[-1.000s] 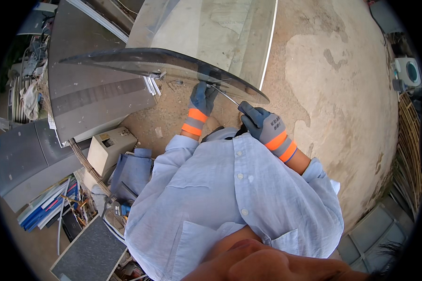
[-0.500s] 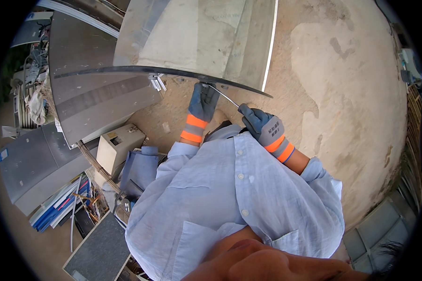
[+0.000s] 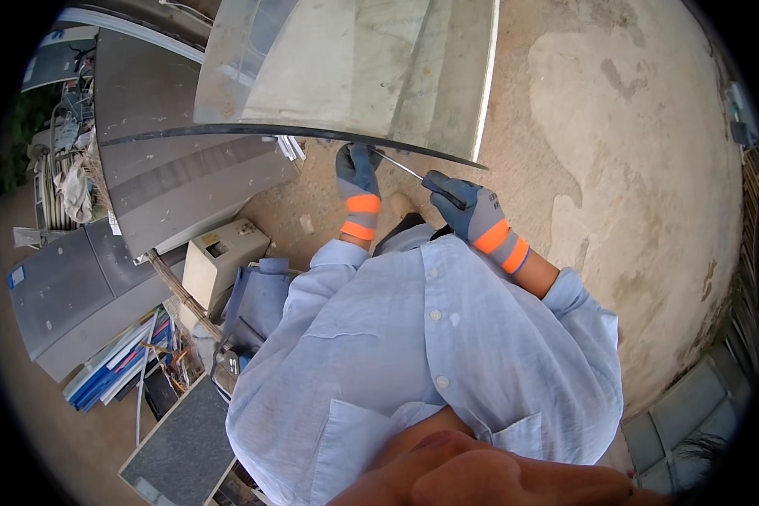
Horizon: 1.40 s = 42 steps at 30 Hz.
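In front of me a glass panel [image 3: 337, 76] with a dark front edge [image 3: 329, 132] lies on a large grey cabinet. My right hand [image 3: 464, 207], in a grey-blue work glove with orange bands, is closed around the dark handle of a screwdriver [image 3: 403, 167]. Its thin metal shaft slants up and left toward the underside of the edge. My left hand [image 3: 358, 175], in a matching glove, is just below that edge. Its fingers are bunched at the shaft's far end, hiding the tip and whatever they pinch.
The grey cabinet [image 3: 185, 173] extends to the left. A beige box [image 3: 219, 260] and blue cloth [image 3: 257, 295] lie beside my left arm. Further left are long plastic strips [image 3: 118, 371] and another grey cabinet [image 3: 67, 287]. Sandy ground [image 3: 616, 185] spreads to the right.
The screwdriver's handle shows more in my right hand, and its shaft lies at a flatter slant. My left hand has shifted slightly left, its fingers bunched. The view has shifted a little.
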Tool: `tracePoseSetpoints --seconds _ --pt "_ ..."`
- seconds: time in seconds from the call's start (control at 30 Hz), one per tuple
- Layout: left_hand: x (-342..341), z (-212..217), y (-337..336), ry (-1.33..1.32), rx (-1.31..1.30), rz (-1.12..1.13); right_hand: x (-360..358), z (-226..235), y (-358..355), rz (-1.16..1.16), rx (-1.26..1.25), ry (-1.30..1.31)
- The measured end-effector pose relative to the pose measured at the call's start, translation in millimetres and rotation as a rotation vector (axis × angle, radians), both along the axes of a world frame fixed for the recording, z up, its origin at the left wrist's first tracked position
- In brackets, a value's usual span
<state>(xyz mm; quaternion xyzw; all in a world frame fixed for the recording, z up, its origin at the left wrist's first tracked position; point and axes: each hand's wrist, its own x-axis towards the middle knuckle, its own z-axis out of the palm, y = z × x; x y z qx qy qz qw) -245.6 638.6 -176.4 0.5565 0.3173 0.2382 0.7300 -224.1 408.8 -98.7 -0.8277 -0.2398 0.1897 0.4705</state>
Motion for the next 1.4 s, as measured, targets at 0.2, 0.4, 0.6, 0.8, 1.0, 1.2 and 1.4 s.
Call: tracePoseSetpoints --seconds 0.2,0.4,0.6,0.8,1.0,1.2,1.4 --pt "4 -5 -4 -0.025 0.013 0.046 8 -2 2 -0.059 0.192 0.274" --pt "2 -9 0 -0.017 0.012 0.031 16 2 2 -0.159 0.311 0.804" --pt "5 -5 -1 0.03 0.048 0.014 23 6 -3 -0.213 0.34 1.148" --pt "18 -6 -2 0.139 -0.203 0.11 12 -5 -1 -0.116 0.147 0.377" --pt "15 1 0 0.229 -0.431 0.128 12 -9 -3 -0.032 0.154 0.271" --pt "-1 11 -2 0.157 -0.223 0.075 8 -8 -2 -0.002 0.179 0.118" --pt "-3 5 9 0.083 0.246 -0.047 14 0 -2 0.04 0.123 0.027"
